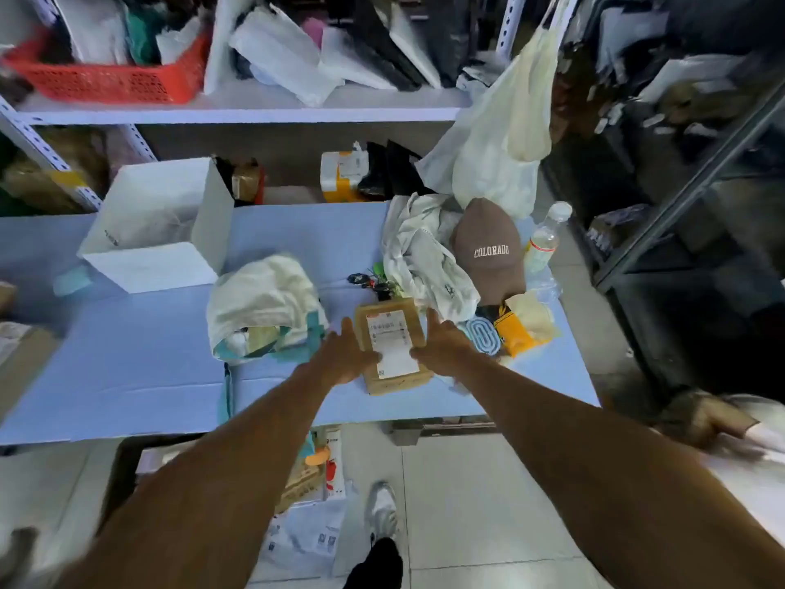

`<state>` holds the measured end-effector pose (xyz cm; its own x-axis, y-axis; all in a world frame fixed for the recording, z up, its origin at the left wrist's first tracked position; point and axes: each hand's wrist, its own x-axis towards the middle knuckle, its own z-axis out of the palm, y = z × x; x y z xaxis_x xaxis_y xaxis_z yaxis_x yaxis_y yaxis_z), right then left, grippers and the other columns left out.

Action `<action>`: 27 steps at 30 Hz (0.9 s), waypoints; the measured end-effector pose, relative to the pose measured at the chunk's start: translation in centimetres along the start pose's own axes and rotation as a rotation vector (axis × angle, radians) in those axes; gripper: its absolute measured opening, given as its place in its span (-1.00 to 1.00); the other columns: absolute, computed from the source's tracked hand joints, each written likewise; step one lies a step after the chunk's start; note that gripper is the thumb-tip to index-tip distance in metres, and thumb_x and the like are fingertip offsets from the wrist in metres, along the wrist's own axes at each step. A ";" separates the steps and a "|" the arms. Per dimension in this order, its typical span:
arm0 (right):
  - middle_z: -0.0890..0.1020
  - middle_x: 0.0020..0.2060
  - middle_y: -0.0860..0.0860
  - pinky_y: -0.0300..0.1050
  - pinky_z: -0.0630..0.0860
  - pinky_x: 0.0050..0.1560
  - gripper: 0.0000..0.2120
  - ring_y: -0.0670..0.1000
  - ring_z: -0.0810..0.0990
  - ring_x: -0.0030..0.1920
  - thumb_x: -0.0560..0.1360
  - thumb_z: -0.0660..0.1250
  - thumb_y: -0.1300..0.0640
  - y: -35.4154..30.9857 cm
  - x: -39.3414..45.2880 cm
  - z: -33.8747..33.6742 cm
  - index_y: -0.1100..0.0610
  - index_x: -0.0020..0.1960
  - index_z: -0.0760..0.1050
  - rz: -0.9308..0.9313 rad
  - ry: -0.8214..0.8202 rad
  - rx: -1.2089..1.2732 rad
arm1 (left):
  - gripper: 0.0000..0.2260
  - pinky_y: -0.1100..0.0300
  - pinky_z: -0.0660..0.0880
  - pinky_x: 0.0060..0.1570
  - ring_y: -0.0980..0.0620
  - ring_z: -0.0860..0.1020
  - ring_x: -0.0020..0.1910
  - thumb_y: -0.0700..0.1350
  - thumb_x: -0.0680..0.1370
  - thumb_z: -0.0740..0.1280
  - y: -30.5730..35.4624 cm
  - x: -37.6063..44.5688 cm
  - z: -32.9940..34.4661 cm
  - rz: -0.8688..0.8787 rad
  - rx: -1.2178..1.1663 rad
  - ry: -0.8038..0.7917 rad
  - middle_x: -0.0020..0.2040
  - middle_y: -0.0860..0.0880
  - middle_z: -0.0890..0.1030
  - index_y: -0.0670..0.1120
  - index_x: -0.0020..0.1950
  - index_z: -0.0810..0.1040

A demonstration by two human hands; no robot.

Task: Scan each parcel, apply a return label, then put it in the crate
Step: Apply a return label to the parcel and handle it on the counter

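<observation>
A small brown cardboard parcel (393,348) with a white shipping label on top lies near the front of the blue table (140,359). My left hand (346,354) lies against its left side with straight fingers and the thumb on the label. My right hand (441,344) lies against its right side the same way, thumb on the label's edge. Whether the parcel is lifted off the table cannot be told. An open white box (165,229) stands at the back left of the table.
A crumpled white and teal bag (263,308) lies left of the parcel. To the right are white cloth (420,252), a brown cap (488,248), a plastic bottle (546,235) and a yellow packet (516,333). A red basket (114,80) sits on the shelf behind. Parcels lie on the floor below.
</observation>
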<state>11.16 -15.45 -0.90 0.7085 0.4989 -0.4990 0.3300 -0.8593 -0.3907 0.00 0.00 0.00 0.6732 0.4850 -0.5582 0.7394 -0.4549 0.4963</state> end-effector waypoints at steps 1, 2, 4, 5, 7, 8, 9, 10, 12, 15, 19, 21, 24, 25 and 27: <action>0.44 0.30 0.24 0.20 0.53 0.19 -0.14 0.29 0.50 0.24 0.46 0.34 -0.07 -0.2 1.2 0.5 -0.07 0.57 -0.11 -0.014 -0.013 0.016 | -0.15 0.03 0.45 0.19 -0.23 0.43 0.34 0.02 0.53 0.46 0.0 0.9 0.5 0.007 -0.125 -0.037 0.41 -0.22 0.37 -0.14 0.60 -0.02; 0.45 0.31 0.25 0.19 0.56 0.14 -0.09 0.29 0.55 0.19 0.43 0.36 -0.12 -0.4 2.3 0.8 -0.17 0.56 -0.17 -0.016 -0.039 0.056 | -0.11 0.03 0.44 0.21 -0.19 0.44 0.32 -0.08 0.49 0.51 -0.2 2.1 0.9 0.009 -0.264 -0.118 0.35 -0.16 0.39 -0.17 0.60 -0.03; 0.49 0.30 0.21 0.07 0.60 0.01 -0.05 0.25 0.61 0.10 0.41 0.40 -0.19 -0.3 3.7 2.0 -0.30 0.54 -0.21 -0.034 -0.104 0.133 | 0.03 -0.08 0.47 0.28 -0.16 0.48 0.30 -0.16 0.24 0.62 -1.1 4.9 2.6 -0.015 -0.446 -0.160 0.27 -0.13 0.46 -0.19 0.54 0.07; 0.51 0.30 0.18 -0.02 0.58 -0.06 -0.04 0.22 0.61 0.10 0.43 0.43 -0.19 0.0 4.7 2.8 -0.29 0.56 -0.18 -0.037 -0.129 0.173 | 0.01 -0.17 0.49 0.26 -0.17 0.51 0.28 -0.13 0.15 0.63 -1.4 6.1 3.4 -0.039 -0.489 -0.131 0.24 -0.14 0.47 -0.16 0.48 0.15; 0.53 0.31 0.09 -0.07 0.58 -0.10 -0.05 0.16 0.61 0.14 0.43 0.48 -0.18 -0.4 5.3 3.5 -0.27 0.58 -0.10 -0.036 -0.121 0.279 | -0.21 -0.22 0.52 0.19 -0.17 0.53 0.21 -0.18 0.24 0.63 -1.0 7.4 4.1 -0.107 -0.550 -0.101 0.19 -0.14 0.48 -0.12 0.32 0.25; 0.55 0.31 0.08 -0.01 0.61 -0.04 -0.06 0.15 0.61 0.16 0.42 0.49 -0.15 -0.7 5.2 3.5 -0.27 0.57 -0.06 -0.042 -0.099 0.315 | -0.35 -0.23 0.54 0.16 -0.19 0.54 0.18 -0.23 0.33 0.59 -0.7 7.6 3.9 -0.132 -0.568 -0.075 0.18 -0.15 0.49 -0.11 0.28 0.28; 0.56 0.29 0.09 0.04 0.62 0.02 -0.08 0.15 0.61 0.16 0.43 0.49 -0.12 -0.8 5.4 3.8 -0.27 0.57 -0.03 -0.044 -0.089 0.341 | -0.45 -0.25 0.55 0.12 -0.22 0.55 0.17 -0.27 0.38 0.54 -0.1 7.3 3.4 -0.159 -0.597 -0.067 0.17 -0.17 0.52 -0.11 0.26 0.33; 0.57 0.27 0.10 0.04 0.61 0.05 -0.10 0.14 0.61 0.15 0.44 0.49 -0.09 -1.1 5.4 3.7 -0.25 0.57 -0.02 -0.060 -0.079 0.336 | -0.48 -0.27 0.56 0.07 -0.25 0.56 0.16 -0.30 0.40 0.51 0.2 7.2 2.9 -0.196 -0.641 -0.075 0.17 -0.19 0.55 -0.10 0.27 0.38; 0.56 0.26 0.10 0.00 0.59 0.03 -0.13 0.13 0.60 0.14 0.47 0.47 -0.05 -1.9 5.5 2.6 -0.22 0.58 -0.02 -0.093 -0.063 0.339 | -0.46 -0.21 0.59 -0.08 -0.26 0.57 0.11 -0.31 0.41 0.47 1.1 6.4 1.3 -0.268 -0.742 -0.104 0.16 -0.18 0.58 0.01 0.30 0.38; 0.51 0.29 0.08 -0.05 0.57 0.05 -0.05 0.15 0.55 0.22 0.44 0.47 -0.17 -4.1 5.1 -1.0 -0.28 0.57 -0.12 -0.156 0.025 0.374 | -0.43 -0.06 0.53 -0.17 -0.15 0.58 0.02 -0.28 0.43 0.44 3.0 4.8 -2.6 -0.223 -0.854 -0.097 0.17 -0.07 0.59 0.19 0.29 0.33; 0.42 0.33 0.21 -0.07 0.52 0.07 0.07 0.24 0.52 0.25 0.46 0.48 -0.07 -6.6 3.8 -8.5 -0.22 0.57 -0.31 -0.263 0.198 0.403 | -0.26 -0.13 0.57 -0.16 -0.08 0.55 -0.04 -0.30 0.50 0.36 8.2 2.3 -9.1 0.009 -0.749 -0.082 0.21 -0.02 0.55 0.30 0.47 0.17; 0.31 0.38 0.27 -0.04 0.46 0.19 0.07 0.26 0.45 0.34 0.49 0.46 0.03 -6.9 1.9 -13.1 -0.13 0.58 -0.34 -0.306 0.303 0.386 | -0.18 -0.20 0.62 -0.12 -0.07 0.55 0.02 -0.39 0.53 0.29 11.6 0.3 -11.8 0.138 -0.709 -0.106 0.21 0.02 0.52 0.34 0.54 0.07; 0.16 0.50 0.15 0.01 0.37 0.34 0.06 0.21 0.37 0.43 0.49 0.45 0.00 -5.8 -1.5 -19.0 -0.15 0.58 -0.35 -0.335 0.442 0.339 | -0.15 -0.26 0.61 -0.04 -0.12 0.55 0.17 -0.44 0.54 0.27 16.9 -2.6 -13.9 0.291 -0.680 -0.116 0.25 0.05 0.55 0.36 0.54 0.08; 0.14 0.52 0.13 0.02 0.37 0.35 0.06 0.21 0.38 0.42 0.48 0.46 -0.01 -5.2 -2.7 -20.6 -0.15 0.58 -0.33 -0.335 0.490 0.325 | -0.15 -0.27 0.61 -0.03 -0.13 0.55 0.17 -0.43 0.54 0.27 18.6 -3.5 -14.2 0.327 -0.678 -0.118 0.25 0.02 0.57 0.36 0.53 0.09; 0.09 0.54 0.15 0.03 0.39 0.32 0.06 0.24 0.44 0.36 0.47 0.47 -0.01 -3.7 -5.6 -23.5 -0.11 0.60 -0.30 -0.301 0.584 0.309 | -0.16 -0.26 0.61 -0.03 -0.14 0.57 0.12 -0.43 0.54 0.26 22.3 -5.4 -13.9 0.403 -0.646 -0.142 0.23 -0.02 0.57 0.34 0.54 0.08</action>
<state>20.65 -17.76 21.55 0.8608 0.4932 0.1255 0.4330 -0.5800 -0.6900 13.01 -2.37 23.38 0.9160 0.2543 -0.3102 0.3278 -0.0289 0.9443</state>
